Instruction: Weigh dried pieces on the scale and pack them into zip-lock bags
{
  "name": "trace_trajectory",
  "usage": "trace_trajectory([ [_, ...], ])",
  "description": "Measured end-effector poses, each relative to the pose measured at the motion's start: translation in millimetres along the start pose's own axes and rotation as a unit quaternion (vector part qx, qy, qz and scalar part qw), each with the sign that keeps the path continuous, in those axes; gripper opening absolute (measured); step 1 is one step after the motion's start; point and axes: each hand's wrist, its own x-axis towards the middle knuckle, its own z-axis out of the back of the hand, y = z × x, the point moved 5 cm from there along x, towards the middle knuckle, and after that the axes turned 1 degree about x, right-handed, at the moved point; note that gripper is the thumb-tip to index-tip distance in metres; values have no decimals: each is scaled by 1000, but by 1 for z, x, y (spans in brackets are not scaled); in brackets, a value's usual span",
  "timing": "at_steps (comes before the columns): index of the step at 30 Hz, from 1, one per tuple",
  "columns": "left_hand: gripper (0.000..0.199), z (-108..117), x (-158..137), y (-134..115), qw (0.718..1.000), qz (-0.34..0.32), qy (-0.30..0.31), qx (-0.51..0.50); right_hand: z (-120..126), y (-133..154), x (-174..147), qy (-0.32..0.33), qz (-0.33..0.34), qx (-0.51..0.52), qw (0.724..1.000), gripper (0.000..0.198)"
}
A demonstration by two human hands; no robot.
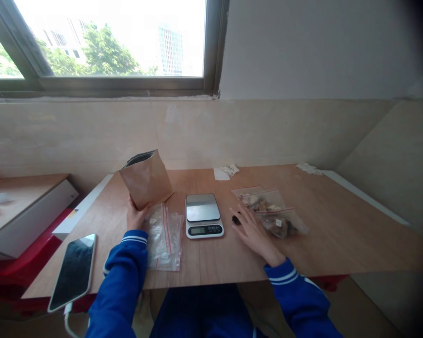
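My left hand (pixel 136 217) grips a brown kraft paper pouch (pixel 147 180) by its lower edge, thumb in front and the other fingers partly hidden. The pouch leans, with its dark mouth facing up. My right hand (pixel 255 231) is open, fingers stretched out over the table beside a small dark piece (pixel 236 218); I cannot tell whether the fingertips touch it. Just beyond that hand lie zip bags of brownish dried pieces (pixel 264 202). Between my hands stands a kitchen scale (pixel 203 209) with a bare metal plate; its display reading is too small to make out.
Flat clear zip bags (pixel 164 241) with red seals lie left of the scale. A phone (pixel 73 272) with a white cable sits at the table's left edge. White paper (pixel 221 174) and crumpled tissue (pixel 309 169) lie along the back, below the wall and window.
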Motion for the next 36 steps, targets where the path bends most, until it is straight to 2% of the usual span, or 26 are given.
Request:
trace_trajectory([
  [3,61,-3,-1,16,999,16,42,28,-18,0,7,10,-30,74,997,39],
  [6,56,-3,-2,24,997,21,46,55,-21,2,21,-5,-47,156,987,34],
  [11,54,-4,-3,23,998,16,42,45,-7,42,65,-30,9,267,963,34],
  [15,46,-2,-5,17,999,24,43,16,-19,75,98,-15,28,242,970,34],
  [18,41,0,-6,13,999,29,39,1,-26,80,99,-6,35,188,982,37],
  [21,37,1,-6,14,999,27,39,-4,-17,59,72,-29,1,97,995,44],
  [23,36,1,-5,16,999,16,44,-9,-5,31,44,-65,-64,24,996,44],
  [25,38,0,-4,18,998,-2,54,-13,6,-3,16,-86,-148,-60,983,46],
  [28,41,-1,-3,20,997,-28,69,-11,12,-42,-13,-75,-231,-143,959,48],
  [31,44,-1,-3,20,997,-36,68,-8,7,-59,-15,-53,-264,-175,947,50],
  [36,35,0,-1,23,998,-32,57,-3,-7,-57,9,-19,-325,-172,930,50],
])
